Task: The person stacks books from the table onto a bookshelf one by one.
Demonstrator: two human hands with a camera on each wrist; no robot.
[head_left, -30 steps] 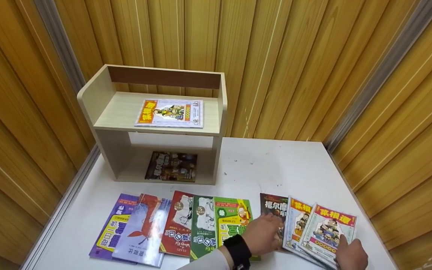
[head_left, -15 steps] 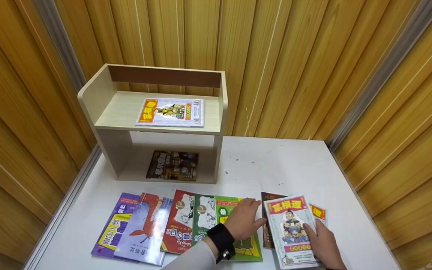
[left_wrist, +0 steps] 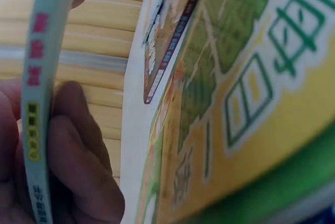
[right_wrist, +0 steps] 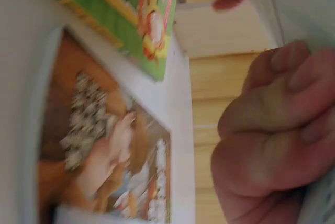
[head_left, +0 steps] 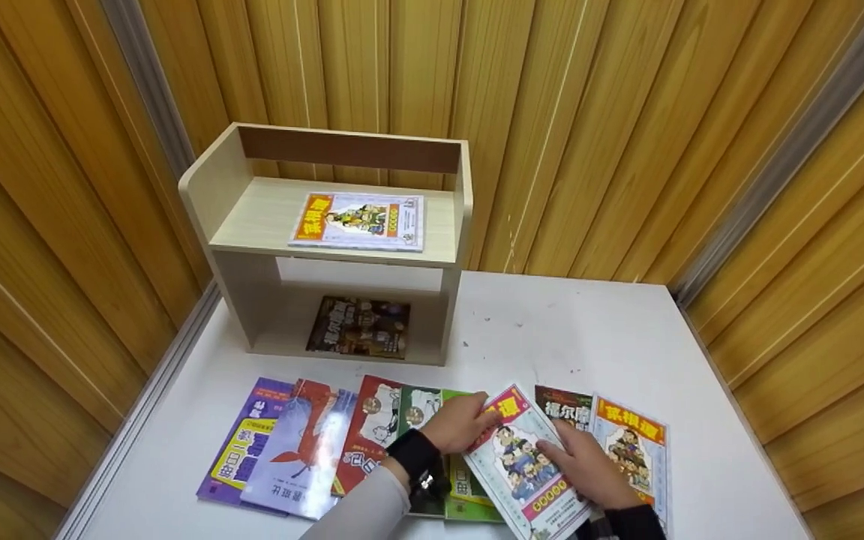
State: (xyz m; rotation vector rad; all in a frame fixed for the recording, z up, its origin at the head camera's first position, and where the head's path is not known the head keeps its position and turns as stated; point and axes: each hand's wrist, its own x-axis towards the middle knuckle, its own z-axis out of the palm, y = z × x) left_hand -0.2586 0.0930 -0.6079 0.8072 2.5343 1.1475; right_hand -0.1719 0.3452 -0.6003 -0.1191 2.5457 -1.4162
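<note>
Both hands hold a pale comic book [head_left: 526, 469] with a pink-and-yellow title, tilted above the table. My left hand [head_left: 456, 426] grips its upper left edge, and my right hand [head_left: 589, 466] grips the right edge with the thumb on the cover. In the left wrist view, fingers [left_wrist: 81, 166] pinch the book around its spine [left_wrist: 36, 88]. The right wrist view shows curled fingers [right_wrist: 261, 145] beneath the book. Under and beside it lie a green-and-yellow book [head_left: 466, 487], a dark book [head_left: 563, 405] and another comic book [head_left: 636, 450] with an orange-and-yellow title.
A two-tier wooden shelf [head_left: 237, 300] stands behind, with a comic book [head_left: 361, 222] lying on top and a dark book [head_left: 361, 327] below. On the table's left lie a purple book [head_left: 241, 450], a fox-cover book [head_left: 301, 457] and a red book [head_left: 376, 427]. Wood-panel walls enclose the table.
The right hand has lifted the pale comic book from the row's right end and brought it left. The left hand, earlier on the dark book and then free, now grips the comic book too.
</note>
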